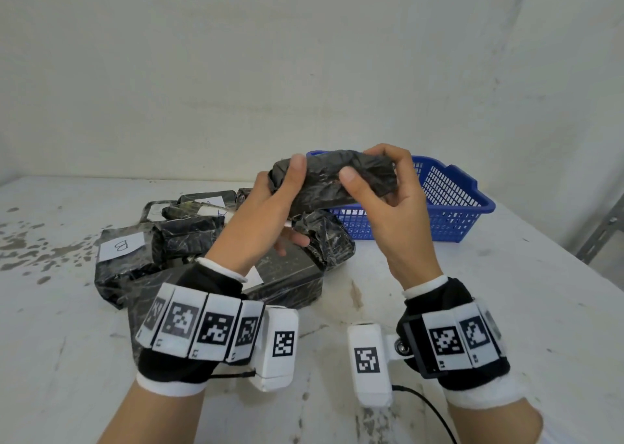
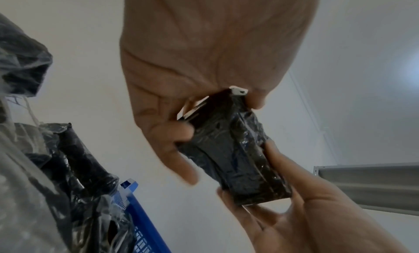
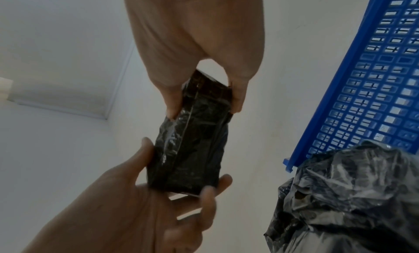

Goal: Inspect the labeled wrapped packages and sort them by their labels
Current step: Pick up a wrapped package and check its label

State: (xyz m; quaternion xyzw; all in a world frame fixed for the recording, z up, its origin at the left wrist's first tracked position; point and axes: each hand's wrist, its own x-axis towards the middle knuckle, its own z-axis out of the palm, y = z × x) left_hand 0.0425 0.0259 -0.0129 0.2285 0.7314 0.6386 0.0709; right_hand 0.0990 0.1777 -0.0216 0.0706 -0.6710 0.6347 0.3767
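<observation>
Package, wrapped in black plastic, is held in the air above the table by both hands. Left hand grips its left end, thumb on the near face, fingers curled behind. Right hand grips its right end, thumb on the near face, fingers over the top. No label shows on the side facing the head camera. Below the hands lies a pile of black wrapped packages; one bears a white label marked B. Blue basket stands behind the held package, to the right of the pile.
</observation>
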